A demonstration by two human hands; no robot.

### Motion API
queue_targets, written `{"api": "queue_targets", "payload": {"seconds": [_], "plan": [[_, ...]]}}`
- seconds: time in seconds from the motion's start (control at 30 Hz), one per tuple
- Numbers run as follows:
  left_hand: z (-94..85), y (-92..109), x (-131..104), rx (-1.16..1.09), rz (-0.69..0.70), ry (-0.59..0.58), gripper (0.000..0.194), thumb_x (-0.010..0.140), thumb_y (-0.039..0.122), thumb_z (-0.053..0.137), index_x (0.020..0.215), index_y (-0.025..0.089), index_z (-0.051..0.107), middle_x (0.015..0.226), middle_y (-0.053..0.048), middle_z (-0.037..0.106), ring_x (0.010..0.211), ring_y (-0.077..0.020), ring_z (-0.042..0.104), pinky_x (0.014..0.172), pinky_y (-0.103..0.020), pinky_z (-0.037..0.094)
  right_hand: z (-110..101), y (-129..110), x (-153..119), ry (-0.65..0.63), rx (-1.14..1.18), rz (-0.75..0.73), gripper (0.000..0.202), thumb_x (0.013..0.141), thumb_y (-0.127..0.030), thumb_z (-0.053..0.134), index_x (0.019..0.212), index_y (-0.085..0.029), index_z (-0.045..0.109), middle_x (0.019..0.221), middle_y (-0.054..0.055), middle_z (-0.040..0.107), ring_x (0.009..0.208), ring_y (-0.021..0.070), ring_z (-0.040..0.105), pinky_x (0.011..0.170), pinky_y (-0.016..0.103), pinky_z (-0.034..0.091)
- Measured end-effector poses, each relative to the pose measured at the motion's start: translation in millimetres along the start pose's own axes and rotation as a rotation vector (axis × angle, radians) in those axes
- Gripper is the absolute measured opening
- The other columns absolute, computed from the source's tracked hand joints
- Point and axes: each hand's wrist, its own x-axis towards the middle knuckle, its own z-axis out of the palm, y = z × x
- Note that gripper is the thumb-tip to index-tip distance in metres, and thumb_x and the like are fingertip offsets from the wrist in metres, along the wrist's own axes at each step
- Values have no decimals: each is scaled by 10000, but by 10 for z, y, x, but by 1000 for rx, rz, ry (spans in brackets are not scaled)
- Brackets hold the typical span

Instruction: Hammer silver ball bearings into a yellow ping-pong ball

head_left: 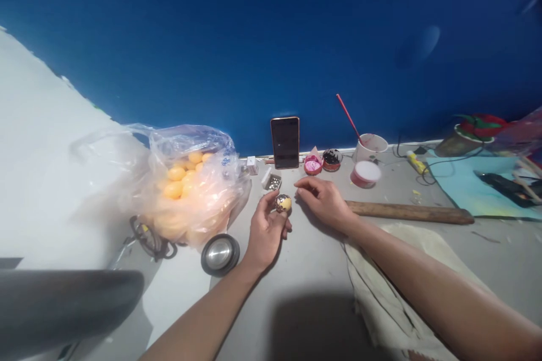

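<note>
Watching remotely: left hand [265, 232] pinches silver-and-yellow ball [283, 203] in front of phone [285, 143] | right hand [325, 203] half-curled, front-right of phone, contents unclear to me | ball probably light, slick; I'd grip bare yellow side

Ball: small round yellow ball [283, 203], partly covered in shiny silvery pieces
Silvery side: top and left
Bare yellow patch: lower right
Hold: gripped in the left hand's [265, 234] fingers [266, 203]

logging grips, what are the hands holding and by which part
The left hand holds a partly silvery yellow ball by its left and lower edges; right hand, cannot tell.
</note>
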Motion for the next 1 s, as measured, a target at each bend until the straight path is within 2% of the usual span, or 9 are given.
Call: {"api": "queue_targets", "payload": {"seconds": [0.07,0.13,0.23,0.33,0.43,0.63,0.77,0.87,1.0], "plan": [[-7,12,-8,15,-11,16,449,853,273,628,1281,187,520,675,43,637,532,-115,564,521,-232,415,-8,38,23,51,-22,-17,141,897,-206,600,935,-199,736,908,34,787,814,181,701,774,283,486],[-24,6,-11,53,1,37,400,844,228,586,1240,193,541,613,58,609,536,-121,559,542,-236,414,-16,59,37,48,-27,-12,132,891,-200,605,919,-202,734,888,30,787,805,183,703,763,282,485],[-47,-29,-13,154,42,54,400,833,171,533,1231,204,551,591,63,591,567,-142,580,591,-263,451,-25,46,31,-48,-85,-7,132,902,-198,613,927,-212,742,870,20,787,781,179,699,738,276,467],[-43,-59,-26,289,121,26,438,838,161,555,1274,200,559,815,-4,685,676,-150,629,672,-293,504,-39,-2,11,-241,-239,-54,180,930,-182,583,937,-221,758,912,26,796,810,185,699,726,277,432],[-20,-65,-42,410,214,-8,444,832,158,603,1274,194,588,1111,-80,692,770,-142,636,747,-303,525,-55,-43,-2,-326,-326,-85,228,954,-171,552,966,-227,772,954,34,801,847,186,701,725,273,412],[15,-58,-67,393,168,-62,450,840,200,664,1282,195,575,955,-29,673,688,-126,576,712,-286,517,-66,-52,-2,-329,-313,-44,233,964,-201,558,1003,-235,785,929,23,809,787,182,706,707,270,418],[24,-30,-79,350,192,65,448,851,268,702,1273,202,568,979,-28,638,678,-112,557,683,-265,511,-58,-25,11,-210,-127,-25,220,951,-189,573,1038,-221,772,964,27,811,838,181,726,773,265,473],[-6,-20,-54,396,239,140,398,865,258,678,1246,197,578,962,-24,614,673,-113,552,697,-272,519,-51,-5,16,-144,-144,-7,208,940,-180,581,1034,-216,762,984,37,809,866,191,729,800,276,480],[-65,-72,-6,532,321,113,424,836,149,608,1256,193,578,1107,-72,637,793,-147,625,811,-326,550,-46,-4,-2,-274,-289,-75,216,962,-185,554,1020,-219,759,971,40,802,861,201,716,764,286,445]]}}
